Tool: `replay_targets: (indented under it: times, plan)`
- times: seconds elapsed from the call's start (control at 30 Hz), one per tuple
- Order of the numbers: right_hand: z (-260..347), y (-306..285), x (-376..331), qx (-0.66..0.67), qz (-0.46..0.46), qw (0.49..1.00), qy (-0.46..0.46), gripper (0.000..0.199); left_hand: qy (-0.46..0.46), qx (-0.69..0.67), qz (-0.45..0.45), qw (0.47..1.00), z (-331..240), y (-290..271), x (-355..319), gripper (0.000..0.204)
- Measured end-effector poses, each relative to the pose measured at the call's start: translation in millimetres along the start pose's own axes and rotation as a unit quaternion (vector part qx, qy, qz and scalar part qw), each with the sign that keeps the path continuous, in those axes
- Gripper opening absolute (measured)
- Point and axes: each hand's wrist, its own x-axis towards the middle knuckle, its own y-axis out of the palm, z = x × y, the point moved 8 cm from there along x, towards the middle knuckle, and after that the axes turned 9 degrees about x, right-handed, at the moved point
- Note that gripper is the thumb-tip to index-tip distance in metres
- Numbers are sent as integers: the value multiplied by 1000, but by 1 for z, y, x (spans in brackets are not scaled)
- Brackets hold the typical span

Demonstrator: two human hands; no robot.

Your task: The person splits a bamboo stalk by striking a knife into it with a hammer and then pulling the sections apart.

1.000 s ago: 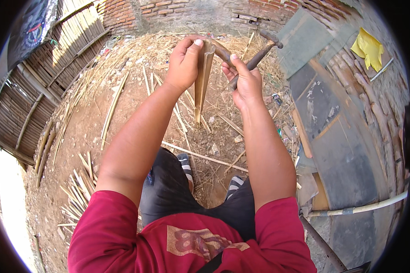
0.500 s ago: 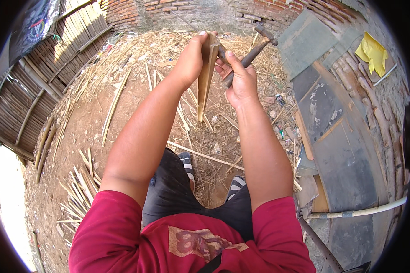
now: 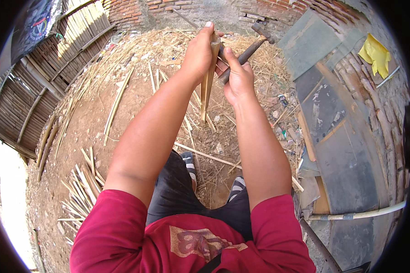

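My left hand (image 3: 198,55) is closed round the upper end of a split piece of bamboo (image 3: 207,84), which hangs upright and narrows downward. In my right hand (image 3: 239,81), just beside it, a hammer (image 3: 253,49) lies slanted, its dark handle gripped and its head up and to the right. A thin metal blade (image 3: 185,19) sticks out beyond my left hand to the upper left. Between the bamboo and my right fingers shows a short dark handle-like end (image 3: 221,51); whether it joins the blade is hidden behind the bamboo.
Split bamboo strips (image 3: 83,186) lie piled at the lower left, with loose strips (image 3: 118,107) and straw on the dirt ground. A brick wall (image 3: 177,10) stands at the back. Dark boards (image 3: 337,136) lean along the right, near a yellow cloth (image 3: 376,53). A bamboo fence (image 3: 45,73) is at left.
The bamboo stands slightly more upright, and my left hand has shifted a little right and up. The hammer stays in my right hand, tipped slightly differently.
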Motion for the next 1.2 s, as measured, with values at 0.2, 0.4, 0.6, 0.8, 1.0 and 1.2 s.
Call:
replay_targets:
  times: [0.2,0.4,0.6,0.8,1.0,1.2]
  plan:
    - [-3,3,-3,1,2,1000,-16,32,-17,-17,1,1000,-3,-2,2,63]
    - [1,-6,-12,-32,2,997,-70,30,-33,-38,30,998,0,3,5,63]
    - [2,10,-33,-32,11,987,-155,32,-38,-35,33,998,-1,6,5,63]
    - [-13,12,-32,-55,9,979,-196,41,-54,12,39,998,-3,7,6,71]
    - [-19,6,-38,-87,-66,965,-237,43,-101,-37,69,992,-11,3,1,101]
    - [-27,8,-38,-174,-129,949,-230,50,-141,12,-26,990,7,-47,22,97]
